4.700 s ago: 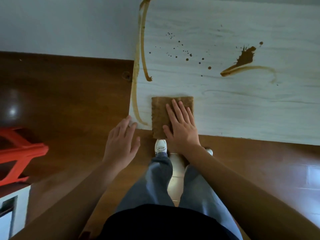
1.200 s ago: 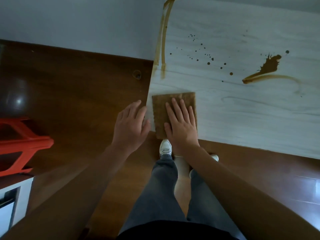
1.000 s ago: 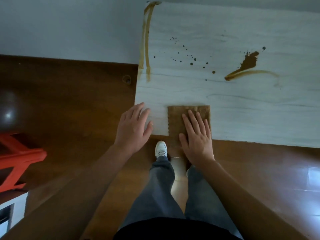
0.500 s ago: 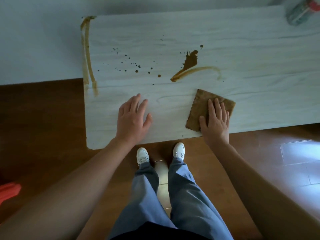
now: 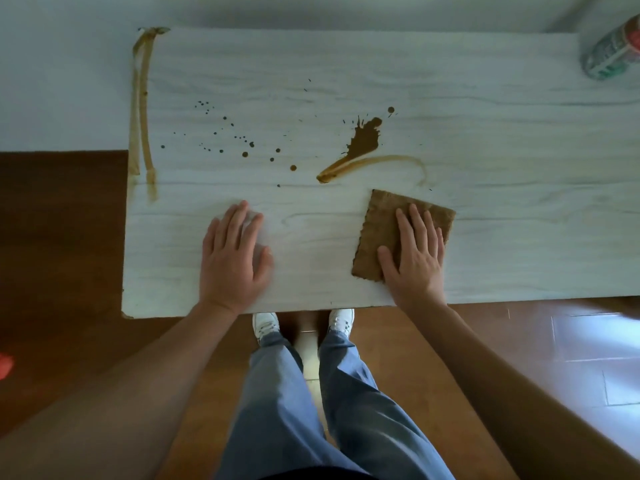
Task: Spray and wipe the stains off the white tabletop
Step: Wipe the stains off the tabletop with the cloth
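The white tabletop (image 5: 502, 140) carries brown stains: a dark splat with a curved smear (image 5: 363, 143) in the middle, scattered droplets (image 5: 235, 140) to its left, and two long streaks (image 5: 142, 105) along the left edge. A brown cloth (image 5: 381, 226) lies flat near the front edge, just below the smear. My right hand (image 5: 414, 258) presses flat on the cloth's right half, fingers spread. My left hand (image 5: 235, 261) rests flat on the bare tabletop to the left, holding nothing. A spray can (image 5: 611, 50) stands at the far right corner.
The table's left end and front edge border a dark wooden floor (image 5: 59, 237). My legs and white shoes (image 5: 266, 323) stand at the front edge. A bit of a red object (image 5: 5, 365) shows at the far left. A pale wall (image 5: 62, 81) lies behind.
My right hand slid the cloth from the front left corner rightward to below the central smear. The near part of the left streak is gone. My left hand moved from the edge onto the tabletop.
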`<state>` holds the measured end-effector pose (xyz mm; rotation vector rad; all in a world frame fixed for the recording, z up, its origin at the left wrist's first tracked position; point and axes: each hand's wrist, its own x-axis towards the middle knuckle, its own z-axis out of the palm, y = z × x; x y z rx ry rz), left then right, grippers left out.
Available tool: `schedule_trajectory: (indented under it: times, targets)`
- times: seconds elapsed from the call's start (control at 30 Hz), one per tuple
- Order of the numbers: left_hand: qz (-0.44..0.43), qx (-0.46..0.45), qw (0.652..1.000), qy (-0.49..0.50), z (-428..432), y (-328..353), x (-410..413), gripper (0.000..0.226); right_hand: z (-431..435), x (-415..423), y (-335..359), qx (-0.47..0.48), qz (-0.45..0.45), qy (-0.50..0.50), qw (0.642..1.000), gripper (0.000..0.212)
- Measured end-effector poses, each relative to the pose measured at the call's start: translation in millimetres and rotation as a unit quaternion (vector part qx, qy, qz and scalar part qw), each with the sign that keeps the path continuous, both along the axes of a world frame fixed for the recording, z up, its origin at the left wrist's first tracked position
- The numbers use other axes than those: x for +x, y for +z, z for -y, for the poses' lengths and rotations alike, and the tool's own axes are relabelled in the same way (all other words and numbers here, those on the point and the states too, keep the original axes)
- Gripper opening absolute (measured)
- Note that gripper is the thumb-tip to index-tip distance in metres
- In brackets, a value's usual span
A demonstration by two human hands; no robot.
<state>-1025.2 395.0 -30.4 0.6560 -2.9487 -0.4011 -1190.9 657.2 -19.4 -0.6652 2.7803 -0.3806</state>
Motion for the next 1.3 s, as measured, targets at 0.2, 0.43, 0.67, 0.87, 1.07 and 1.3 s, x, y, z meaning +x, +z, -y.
schedule_trajectory:
  times: [0.2, 0.43, 0.67, 0.87, 1.07, 1.3]
  targets:
    - [0.028, -0.008, 1.0, 0.002, 3, -1, 0, 0.06, 29, -70, -7, -0.013, -0.021, -0.025, 0.999, 0.068]
    - [0.019, -0.024, 1.0, 0.001, 3, -5, 0, 0.061, 85, -148, -8, -0.004, -0.052, -0.081, 0.995, 0.07]
    - [0.021, -0.029, 0.999, 0.001, 3, -4, 0, 0.062, 120, -144, -9, -0.005, -0.05, -0.012, 0.999, 0.066]
    - [0.037, -0.016, 0.999, 0.004, 3, -3, -1, 0.062, 77, -60, -7, -0.023, -0.034, 0.039, 0.998, 0.068]
    - [0.027, -0.001, 1.0, 0.01, 2, 0, -3, 0.061, -3, -4, 3, 0.013, 0.009, 0.016, 1.0, 0.071]
    - [0.036, -0.005, 0.999, 0.006, 4, 0, -2, 0.062, 20, -93, 0, 0.038, -0.007, 0.004, 0.999, 0.075]
